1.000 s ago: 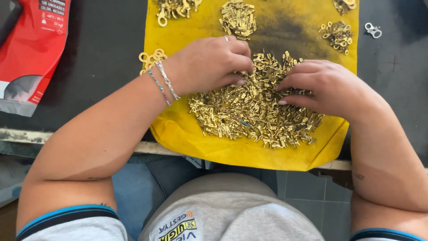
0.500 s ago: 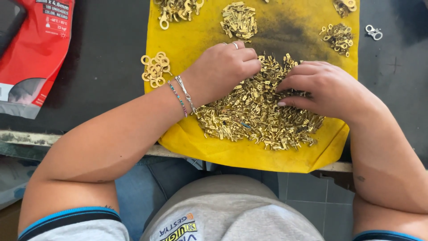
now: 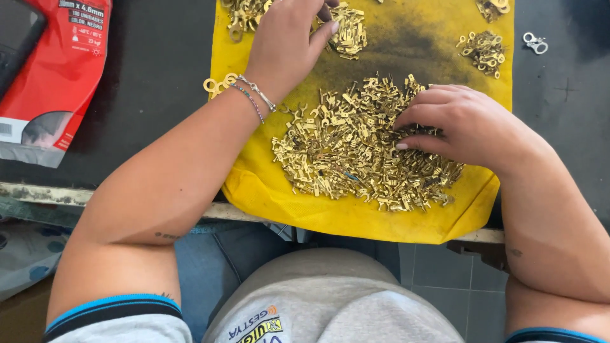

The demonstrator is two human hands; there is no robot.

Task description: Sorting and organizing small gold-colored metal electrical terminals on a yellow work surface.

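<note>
Right hand (image 3: 460, 124) on brass terminal pile (image 3: 356, 152); yellow cloth (image 3: 406, 44) overhangs table edge (image 3: 38, 194).

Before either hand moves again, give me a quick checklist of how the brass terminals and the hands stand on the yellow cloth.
1. Main heap of brass terminals lies wholly on the yellow cloth: ok.
2. Right hand rests on the heap's right side: ok.
3. Left hand is up by the small sorted pile: ok.
4. Left fingers hold a piece: cannot tell.
5. Ring terminals at the cloth's left edge stay fully on it: not ok.
6. Small right pile stands apart from the heap: ok.
</note>
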